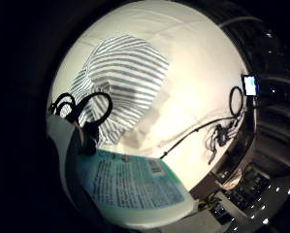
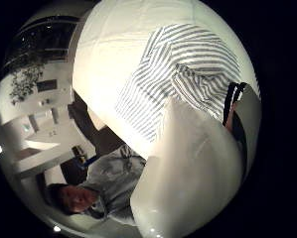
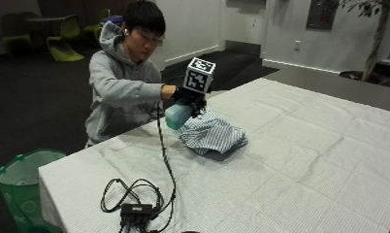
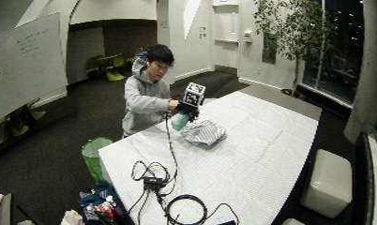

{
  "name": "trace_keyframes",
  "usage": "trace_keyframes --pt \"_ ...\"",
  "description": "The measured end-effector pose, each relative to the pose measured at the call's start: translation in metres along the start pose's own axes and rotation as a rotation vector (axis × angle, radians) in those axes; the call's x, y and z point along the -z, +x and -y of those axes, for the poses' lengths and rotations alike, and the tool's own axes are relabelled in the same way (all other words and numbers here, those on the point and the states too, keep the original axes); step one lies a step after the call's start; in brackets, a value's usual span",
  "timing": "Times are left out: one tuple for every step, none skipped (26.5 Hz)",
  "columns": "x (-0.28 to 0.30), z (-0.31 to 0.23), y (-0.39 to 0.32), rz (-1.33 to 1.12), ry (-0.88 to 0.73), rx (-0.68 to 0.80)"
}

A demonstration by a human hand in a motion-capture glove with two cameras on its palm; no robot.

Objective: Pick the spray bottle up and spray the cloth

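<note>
- Your gloved right hand is raised above the table, its fingers curled round the upper part of the spray bottle, which it holds clear of the surface.
- The spray bottle is pale green-white, with a light blue printed label that shows in the little-finger-side palm view; the print is too small to read.
- From the outside view, the bottle hangs below your hand, tilted, its lower end toward your body and its top toward the cloth.
- The cloth is a blue-and-white striped piece lying in a crumpled heap on the white table covering, just beside and below the bottle. I cannot tell whether the bottle's nozzle touches it.
- Both palm views look down past the bottle onto the striped cloth, so your palm faces the heap.
- Your other arm is not clearly visible; a grey sleeve leads to the gloved hand.
- Near the table's front edge a coil of black cable lies beside a small black box, well apart from the cloth.
- A green bin stands on the floor beside the table's corner.
</note>
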State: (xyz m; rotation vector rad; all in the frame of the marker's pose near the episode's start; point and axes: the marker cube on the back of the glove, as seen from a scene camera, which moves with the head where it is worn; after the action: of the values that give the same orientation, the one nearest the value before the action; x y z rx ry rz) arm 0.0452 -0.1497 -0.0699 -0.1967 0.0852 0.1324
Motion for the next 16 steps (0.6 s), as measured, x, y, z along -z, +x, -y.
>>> trace_keyframes --pt "0.003 -0.001 -0.002 -0.003 0.004 -0.003" --pt "0.005 -0.002 -0.004 -0.006 0.007 -0.006" --pt "0.007 -0.002 -0.006 -0.011 0.008 -0.009" --pt "0.008 -0.002 -0.006 -0.017 0.007 -0.012" --pt "0.007 -0.001 -0.007 -0.023 0.006 -0.016" --pt "0.005 0.000 -0.008 -0.027 0.003 -0.022" --pt "0.002 0.001 -0.009 -0.029 -0.001 -0.030" --pt "-0.002 0.003 -0.010 -0.030 -0.006 -0.037" --pt "-0.006 0.005 -0.011 -0.030 -0.012 -0.041" --pt "-0.011 0.007 -0.011 -0.030 -0.018 -0.041" --pt "-0.015 0.009 -0.012 -0.028 -0.022 -0.038" --pt "-0.019 0.010 -0.012 -0.025 -0.024 -0.031" --pt "-0.021 0.011 -0.012 -0.018 -0.023 -0.022" --pt "-0.023 0.012 -0.013 -0.008 -0.018 -0.012" --pt "-0.023 0.013 -0.014 0.007 -0.009 0.001" --pt "-0.022 0.014 -0.017 0.029 0.006 0.016"
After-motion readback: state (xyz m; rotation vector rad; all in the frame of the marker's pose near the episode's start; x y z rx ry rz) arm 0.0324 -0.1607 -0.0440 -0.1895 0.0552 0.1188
